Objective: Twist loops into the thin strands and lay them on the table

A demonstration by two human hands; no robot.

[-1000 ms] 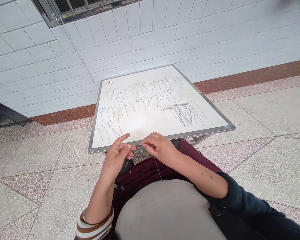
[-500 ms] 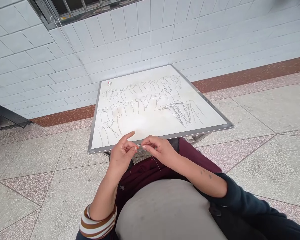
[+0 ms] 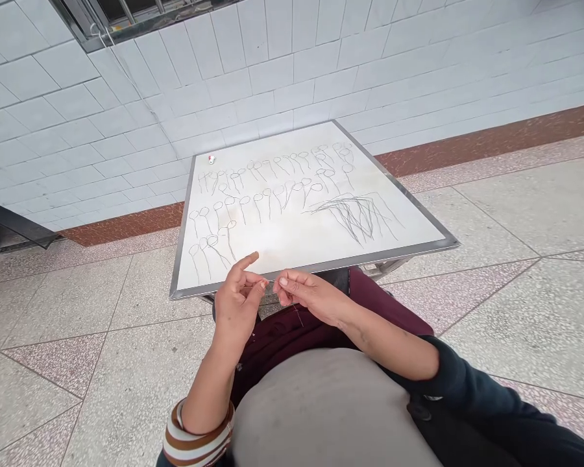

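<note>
My left hand [image 3: 236, 308] pinches one end of a thin wire [image 3: 298, 316] between thumb and index finger, and another of its fingers sticks up. Close against it on the right, my right hand [image 3: 314, 297] has thumb and fingers closed on the same wire. The wire's loose tail hangs below my right hand, over dark red trousers. What shape the wire has between my fingertips is too small to tell. Both hands are just off the near edge of a white table [image 3: 282, 246] with a metal rim.
Rows of thin wires bent into loops with tails [image 3: 257, 206] lie across the table. A pile of straight, loose wires [image 3: 363, 217] is at its right side. A small red-and-white item [image 3: 211, 159] sits at the far left corner. Behind stands a tiled wall [image 3: 272, 78].
My right hand has turned, its thumb now lying along the top and its fingers curled beneath. The hanging wire tail has shifted slightly left. My left hand keeps its pinch.
</note>
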